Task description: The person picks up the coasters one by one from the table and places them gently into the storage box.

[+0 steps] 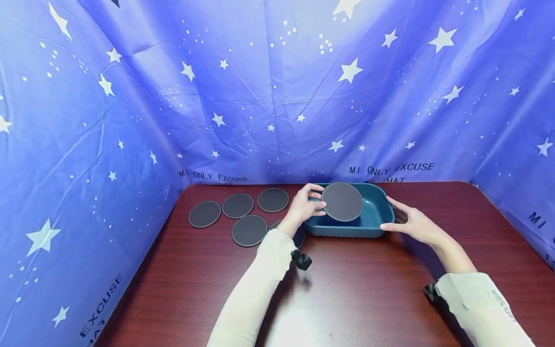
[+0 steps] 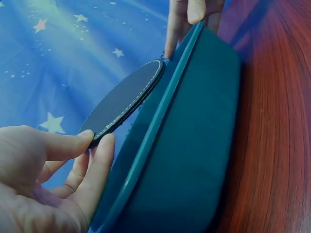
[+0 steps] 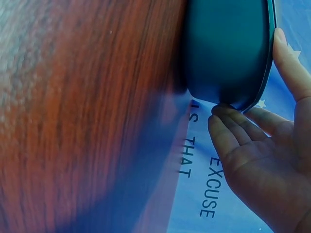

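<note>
Glossy reddish-brown table (image 1: 368,284), dark wood grain, back corners rounded, bright light patch near front. Toward back, right of middle: deep teal dish (image 1: 347,232), oblong, standing upright, long side facing viewer. Left of it, five dark round coasters (image 1: 250,231) lying flat — three in back row, two nearer front, rightmost front one partly hidden, just beside dish.

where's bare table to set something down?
Bare glossy reddish wood tabletop: between pale left sleeve and right sleeve, in front of the rectangular teal dish; right of the right hand; left of the left sleeve. Crowded: back left, five round dark stitched coasters; over the dish, left hand holding a sixth coaster.
</note>
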A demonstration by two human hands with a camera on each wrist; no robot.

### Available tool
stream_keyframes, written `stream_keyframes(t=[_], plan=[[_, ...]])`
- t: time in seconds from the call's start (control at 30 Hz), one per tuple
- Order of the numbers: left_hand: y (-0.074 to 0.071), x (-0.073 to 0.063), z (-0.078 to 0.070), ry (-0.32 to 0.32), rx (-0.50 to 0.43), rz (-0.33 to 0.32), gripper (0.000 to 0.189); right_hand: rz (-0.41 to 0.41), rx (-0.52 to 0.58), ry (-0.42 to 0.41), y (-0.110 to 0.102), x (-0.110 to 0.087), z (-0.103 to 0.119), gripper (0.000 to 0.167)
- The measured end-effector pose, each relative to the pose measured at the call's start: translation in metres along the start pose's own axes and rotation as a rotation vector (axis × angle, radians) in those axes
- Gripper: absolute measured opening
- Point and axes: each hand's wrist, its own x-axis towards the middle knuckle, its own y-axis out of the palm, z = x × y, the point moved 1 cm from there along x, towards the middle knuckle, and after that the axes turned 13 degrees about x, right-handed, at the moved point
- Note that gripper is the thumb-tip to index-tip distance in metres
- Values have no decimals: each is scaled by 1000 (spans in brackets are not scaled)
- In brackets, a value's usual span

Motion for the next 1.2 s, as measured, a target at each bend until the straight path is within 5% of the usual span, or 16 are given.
stream_keyframes(t=[0.3,0.77,1.07,1.2], plan=[[12,12,7,-48,132,30,40,20,-3,-14,3,3,0,93],[37,21,11,-124,196,109,38,26,-8,-6,2,2,-2,93],[49,18,6,-176,346,46,37,19,27,-15,1,2,-2,93],[50,19,5,-160,519,45,34,13,31,-14,0,1,-3,93]])
